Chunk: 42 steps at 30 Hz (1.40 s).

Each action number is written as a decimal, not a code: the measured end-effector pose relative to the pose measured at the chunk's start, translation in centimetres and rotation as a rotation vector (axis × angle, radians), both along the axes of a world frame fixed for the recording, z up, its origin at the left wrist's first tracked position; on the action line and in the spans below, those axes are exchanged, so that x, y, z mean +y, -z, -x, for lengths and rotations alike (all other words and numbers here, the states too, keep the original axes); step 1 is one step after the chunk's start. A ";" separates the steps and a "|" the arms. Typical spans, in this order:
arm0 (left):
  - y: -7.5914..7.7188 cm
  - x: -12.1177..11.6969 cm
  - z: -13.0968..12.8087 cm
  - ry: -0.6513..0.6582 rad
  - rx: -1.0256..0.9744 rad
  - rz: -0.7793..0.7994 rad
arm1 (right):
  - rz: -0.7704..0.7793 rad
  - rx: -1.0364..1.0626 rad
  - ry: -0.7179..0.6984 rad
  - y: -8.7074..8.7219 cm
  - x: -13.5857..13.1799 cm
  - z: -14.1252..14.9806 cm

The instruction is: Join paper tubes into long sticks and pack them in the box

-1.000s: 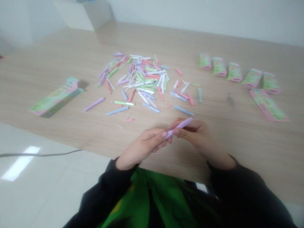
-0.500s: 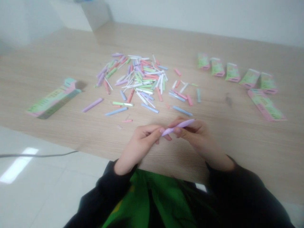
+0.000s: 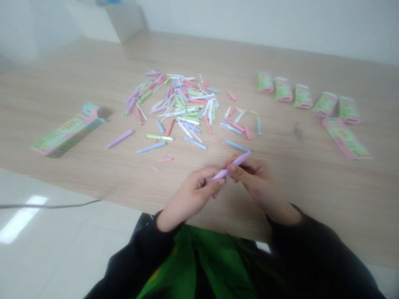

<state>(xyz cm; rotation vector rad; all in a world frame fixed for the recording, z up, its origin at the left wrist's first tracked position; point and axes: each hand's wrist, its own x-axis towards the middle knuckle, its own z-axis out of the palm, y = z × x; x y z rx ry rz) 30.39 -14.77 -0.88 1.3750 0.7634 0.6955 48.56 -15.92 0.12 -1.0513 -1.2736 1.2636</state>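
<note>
A purple pen [image 3: 242,158] is held slantwise between my two hands over the front of the table. My left hand [image 3: 197,190] pinches its lower end with thumb and fingers. Farther up, the thumb and fingers of my right hand [image 3: 258,177] close round the middle, and the upper end sticks out beyond them. Just past my hands lie a blue tube [image 3: 237,145] and another blue tube [image 3: 195,143]. Behind them spreads a loose pile of slim pen parts [image 3: 187,109] in white, green, pink, purple and blue.
On the left lies an open green-and-pink carton [image 3: 70,132], with a purple tube [image 3: 120,139] beside it. Several small cartons [image 3: 303,96] stand in a row at the back right, a flat one [image 3: 347,139] before them. A white box [image 3: 102,20] stands at the back left.
My left hand has slid farther along the pen and now covers more of its lower end. The pen is tilted a little more steeply. The view has shifted slightly.
</note>
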 end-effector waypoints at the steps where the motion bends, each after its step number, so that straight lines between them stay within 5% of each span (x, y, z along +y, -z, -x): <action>1: 0.1 -0.3 -0.6 -0.117 0.055 -0.092 | 0.002 -0.009 0.047 0.2 0.1 0.0; 4: 0.2 -0.6 -1.5 -0.245 0.101 -0.192 | 0.026 -0.008 0.116 0.5 0.1 0.0; 9: -0.5 0.4 0.0 0.131 -0.075 0.145 | 0.042 0.064 0.057 0.1 -0.2 -0.1; 11: -0.9 0.7 0.7 0.175 -0.100 0.212 | 0.031 0.105 0.000 -0.1 -0.3 -0.1; 18: 0.1 -0.7 -1.1 -0.208 0.129 -0.231 | 0.003 -0.008 0.167 0.8 0.1 -0.3; 22: 0.0 0.5 -0.4 -0.119 0.190 -0.388 | -0.053 -0.125 0.208 0.6 0.1 -0.3; 24: -0.7 2.5 2.4 -0.186 0.271 -0.540 | -0.114 -0.184 0.252 0.1 -0.1 -0.5; 28: -2.2 8.0 13.2 -0.824 0.672 -0.837 | -0.231 -0.283 0.374 -0.7 -0.5 -1.0; 31: -2.4 11.7 21.7 -1.061 0.728 -0.857 | -0.294 -0.385 0.315 -0.9 -0.5 -1.2; 35: -1.1 15.0 27.4 -0.986 0.711 -0.814 | -0.346 -0.484 0.250 -0.5 -0.1 -0.9; 40: -0.3 15.6 27.9 -0.834 0.675 -0.570 | -0.269 -0.508 0.236 0.6 0.5 -1.4; 42: -0.7 14.9 27.8 -0.845 0.478 -0.530 | -0.236 -0.493 0.280 0.4 0.7 -1.7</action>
